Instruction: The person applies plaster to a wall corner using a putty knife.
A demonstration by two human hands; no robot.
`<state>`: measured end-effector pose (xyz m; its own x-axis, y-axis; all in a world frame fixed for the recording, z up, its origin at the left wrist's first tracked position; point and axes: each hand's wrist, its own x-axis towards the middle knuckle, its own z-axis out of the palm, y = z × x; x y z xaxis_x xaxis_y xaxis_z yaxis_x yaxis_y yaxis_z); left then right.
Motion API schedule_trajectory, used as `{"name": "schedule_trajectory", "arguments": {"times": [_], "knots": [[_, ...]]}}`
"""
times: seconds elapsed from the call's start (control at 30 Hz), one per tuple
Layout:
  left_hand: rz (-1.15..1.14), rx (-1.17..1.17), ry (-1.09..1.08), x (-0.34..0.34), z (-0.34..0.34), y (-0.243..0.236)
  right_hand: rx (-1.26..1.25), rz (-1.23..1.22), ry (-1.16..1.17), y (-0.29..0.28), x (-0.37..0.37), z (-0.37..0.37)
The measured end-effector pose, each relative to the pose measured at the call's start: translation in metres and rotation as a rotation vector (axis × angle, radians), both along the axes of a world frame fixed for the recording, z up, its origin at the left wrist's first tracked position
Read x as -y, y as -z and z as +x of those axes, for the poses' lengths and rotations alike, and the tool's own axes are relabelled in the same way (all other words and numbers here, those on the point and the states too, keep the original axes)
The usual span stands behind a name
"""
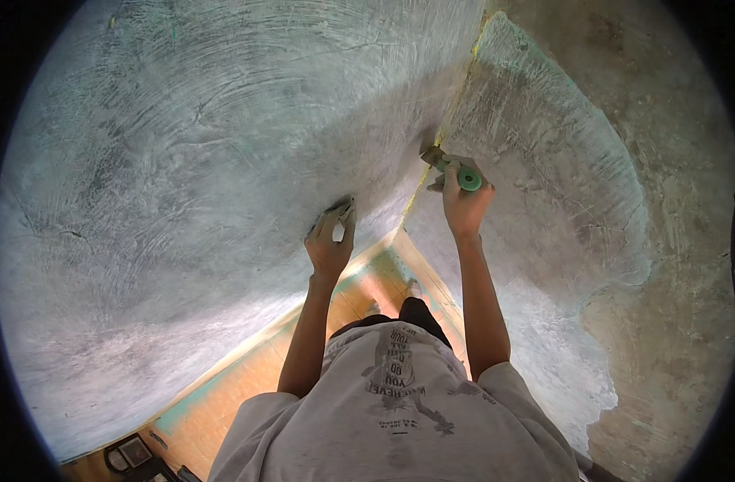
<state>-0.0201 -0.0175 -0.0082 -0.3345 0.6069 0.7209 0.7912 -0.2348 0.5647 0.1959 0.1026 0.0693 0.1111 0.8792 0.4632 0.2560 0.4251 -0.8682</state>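
Observation:
My right hand (464,202) is closed around the green handle of a scraper (433,155). Its flat blade meets the inside corner where two walls join, along a yellow line (419,189). Lower and to the left, my left hand (332,241) is against the left wall (190,177), fingers and thumb curled together. A thin dark edge shows at its fingertips; what it belongs to I cannot make out. Pale scrape marks and cracks cover the left wall. On the right wall (544,185), a greyish scraped patch with a greenish rim borders brown bare surface.
Below me lies an orange-brown floor (231,402) with green stains along its edges. Pale skirting (255,347) runs along the foot of the walls. Dark framed items (130,455) sit at the lower left. My feet stand close to the corner.

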Motion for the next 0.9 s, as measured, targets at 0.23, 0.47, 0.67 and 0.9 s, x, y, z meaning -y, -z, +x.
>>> {"name": "schedule_trajectory", "arguments": {"times": [0.23, 0.47, 0.67, 0.9], "knots": [[0.05, -0.004, -0.007, -0.001, -0.001, -0.001, -0.031, 0.023, -0.014, -0.007, 0.006, -0.005], [-0.003, -0.016, -0.01, -0.003, 0.003, -0.005, -0.058, -0.004, -0.048, -0.009, 0.002, 0.0], [-0.082, -0.064, -0.05, 0.0, 0.003, 0.0, 0.061, -0.021, -0.063, 0.006, 0.002, 0.008], [-0.043, -0.018, -0.019, 0.001, 0.002, 0.003, 0.056, 0.036, -0.066, -0.014, 0.013, 0.006]]}}
